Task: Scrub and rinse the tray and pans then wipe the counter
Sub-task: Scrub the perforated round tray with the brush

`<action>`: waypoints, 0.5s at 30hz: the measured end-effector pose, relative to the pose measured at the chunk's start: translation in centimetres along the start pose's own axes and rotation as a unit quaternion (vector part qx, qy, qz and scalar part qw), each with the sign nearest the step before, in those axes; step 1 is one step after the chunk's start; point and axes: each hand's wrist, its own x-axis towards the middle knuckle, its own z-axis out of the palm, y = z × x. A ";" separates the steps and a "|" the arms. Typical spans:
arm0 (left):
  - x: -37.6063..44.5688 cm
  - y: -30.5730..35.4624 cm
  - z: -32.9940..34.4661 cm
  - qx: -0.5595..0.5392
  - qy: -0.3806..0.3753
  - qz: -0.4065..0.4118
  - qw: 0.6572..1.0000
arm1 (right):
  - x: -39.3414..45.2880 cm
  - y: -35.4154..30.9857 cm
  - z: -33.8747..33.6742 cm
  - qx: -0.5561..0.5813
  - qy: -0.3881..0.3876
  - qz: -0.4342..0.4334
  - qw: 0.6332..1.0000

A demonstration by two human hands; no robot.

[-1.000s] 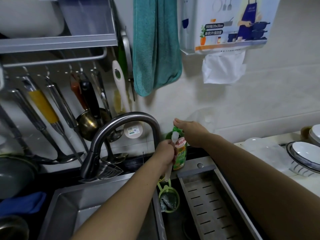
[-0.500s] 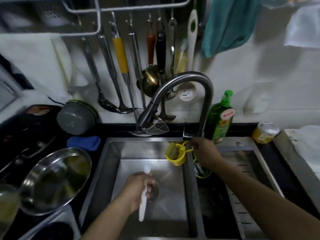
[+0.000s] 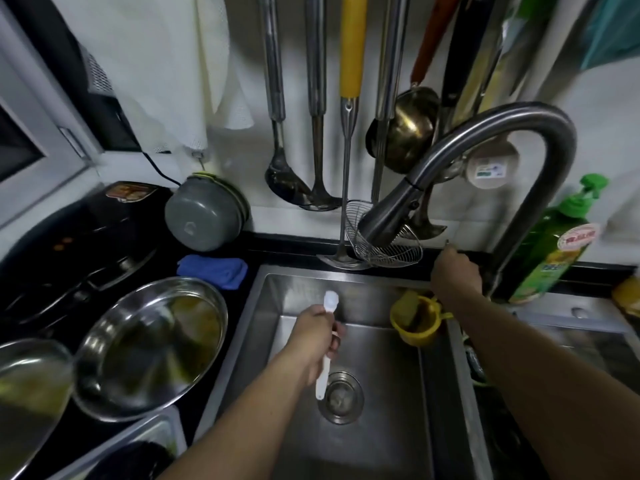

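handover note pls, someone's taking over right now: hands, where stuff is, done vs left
Left hand: grip on a white brush, held over the sink above the drain.
Right hand: at the base of the tap, by the lever; whether it grips it can't be told. No water visible.
Pans: one greasy steel pan on the counter left of the sink, a second pan at the far left edge. Soap bottle is right of the tap, blue cloth behind the pans.
Done: brush picked up.
Left: scrub and rinse everything, then wipe the counter.
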 end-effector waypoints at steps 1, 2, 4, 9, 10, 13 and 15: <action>0.2 0.1 0.2 0.001 -0.001 0.000 1.000 | -0.1 0.0 0.0 -0.003 0.001 -0.009 1.000; 0.3 0.1 0.5 0.000 -0.004 0.000 1.000 | -0.1 0.0 0.1 -0.003 0.004 -0.015 1.000; 0.3 0.1 1.0 -0.003 -0.014 -0.005 1.000 | -0.2 0.1 0.2 -0.006 0.006 -0.025 1.000; 0.1 0.3 2.1 0.006 -0.028 -0.010 1.000 | -0.3 0.3 -0.1 -0.008 -0.003 -0.030 1.000; 0.1 0.3 2.4 0.013 -0.030 -0.007 0.999 | -0.3 0.3 -0.1 -0.009 -0.002 -0.034 0.999; 0.2 0.6 3.1 0.030 -0.039 0.006 0.999 | -0.3 0.4 0.0 -0.015 -0.003 -0.041 0.999; 0.2 0.7 3.6 0.035 -0.047 0.010 0.998 | -0.3 0.5 0.0 -0.027 -0.003 -0.050 0.998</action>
